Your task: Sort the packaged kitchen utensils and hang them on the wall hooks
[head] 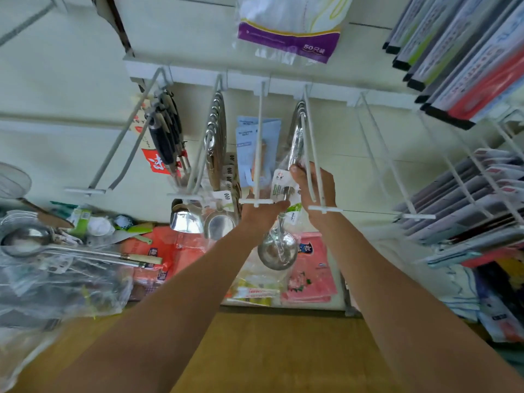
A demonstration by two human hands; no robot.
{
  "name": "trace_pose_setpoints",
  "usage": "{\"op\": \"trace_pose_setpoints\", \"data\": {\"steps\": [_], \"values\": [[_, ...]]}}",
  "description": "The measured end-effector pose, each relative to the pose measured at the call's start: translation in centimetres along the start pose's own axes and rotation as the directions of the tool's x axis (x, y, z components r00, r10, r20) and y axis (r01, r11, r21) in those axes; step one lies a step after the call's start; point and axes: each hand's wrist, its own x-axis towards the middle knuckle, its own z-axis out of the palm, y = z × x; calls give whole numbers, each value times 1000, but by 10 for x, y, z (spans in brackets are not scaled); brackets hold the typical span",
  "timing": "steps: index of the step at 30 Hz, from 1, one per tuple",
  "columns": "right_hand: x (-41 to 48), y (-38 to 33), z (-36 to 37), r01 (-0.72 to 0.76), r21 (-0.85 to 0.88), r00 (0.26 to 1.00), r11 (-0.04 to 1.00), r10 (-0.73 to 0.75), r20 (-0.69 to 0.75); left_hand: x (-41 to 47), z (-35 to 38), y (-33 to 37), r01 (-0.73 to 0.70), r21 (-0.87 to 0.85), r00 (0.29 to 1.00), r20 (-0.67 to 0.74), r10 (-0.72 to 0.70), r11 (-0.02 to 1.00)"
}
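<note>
A packaged steel ladle [277,251] hangs in clear plastic between my hands, bowl down, its label card [283,187] near the top. My right hand [314,185] grips the top of the package against the white double-wire wall hook [310,154], where more wrapped ladles hang further back. My left hand [262,212] holds the ladle's handle just below the card, partly hidden behind the neighbouring hook's end bar [256,201].
Other hooks to the left carry steel spatulas [217,143], black-handled tools [167,137] and blue-carded items [249,143]. A hook [380,154] to the right is bare. Wrapped ladles in a bag [51,268] lie on the left; pink packs [309,268] lie below.
</note>
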Motion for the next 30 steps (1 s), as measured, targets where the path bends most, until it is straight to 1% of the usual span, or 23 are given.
{"op": "trace_pose_setpoints", "data": {"steps": [3, 5, 6, 7, 8, 9, 10, 11, 12, 14, 16, 18, 21, 23, 25, 27, 30], "values": [[1, 7, 3, -19, 92, 999, 996, 23, -46, -13, -8, 0, -24, 53, 999, 30, 22, 998], [1, 22, 6, -89, 64, 996, 994, 88, 15, -19, -15, -3, -56, 97, 998, 18, 55, 994], [-1, 29, 9, -157, 0, 986, 988, 157, 50, -22, -20, -6, -71, 107, 998, 10, 70, 992], [-7, 32, 12, -213, -55, 976, 976, 215, 43, -27, -26, -8, -76, 119, 997, 17, 75, 990], [-17, 29, 15, -205, -89, 979, 975, 204, -20, -33, -34, -10, -74, 134, 997, 25, 72, 988], [-30, 27, 20, -133, -136, 987, 982, 119, -107, -39, -43, -13, -83, 125, 996, 35, 79, 989], [-46, 22, 27, -67, -211, 986, 975, 32, -163, -44, -54, -17, -104, 137, 994, 53, 97, 985], [-64, 19, 34, -13, -266, 982, 964, -38, -185, -51, -65, -22, -145, 162, 989, 64, 136, 976], [-83, 20, 44, 28, -297, 983, 954, -81, -167, -60, -80, -29, -177, 214, 984, 71, 166, 961], [-123, 27, 67, 138, -334, 986, 933, -162, -46, -83, -115, -45, -195, 308, 981, 47, 189, 931], [-158, 35, 98, 254, -378, 967, 890, -228, 114, -103, -160, -69, -205, 420, 973, -12, 231, 884], [-185, 36, 134, 373, -400, 920, 837, -279, 274, -123, -211, -89, -222, 539, 950, -68, 305, 812], [-213, 21, 193, 507, -393, 825, 767, -299, 480, -156, -290, -105, -137, 647, 911, -215, 352, 750], [-232, -1, 233, 571, -372, 769, 732, -319, 553, -179, -342, -111, -83, 681, 872, -304, 384, 727], [-250, -25, 271, 615, -348, 728, 708, -340, 595, -199, -390, -116, -40, 699, 841, -362, 402, 714], [-267, -48, 314, 657, -320, 683, 683, -360, 635, -222, -438, -118, -6, 690, 804, -427, 414, 723], [-293, -73, 374, 717, -282, 608, 638, -374, 701, -254, -502, -126, 33, 713, 757, -475, 447, 701]]}}
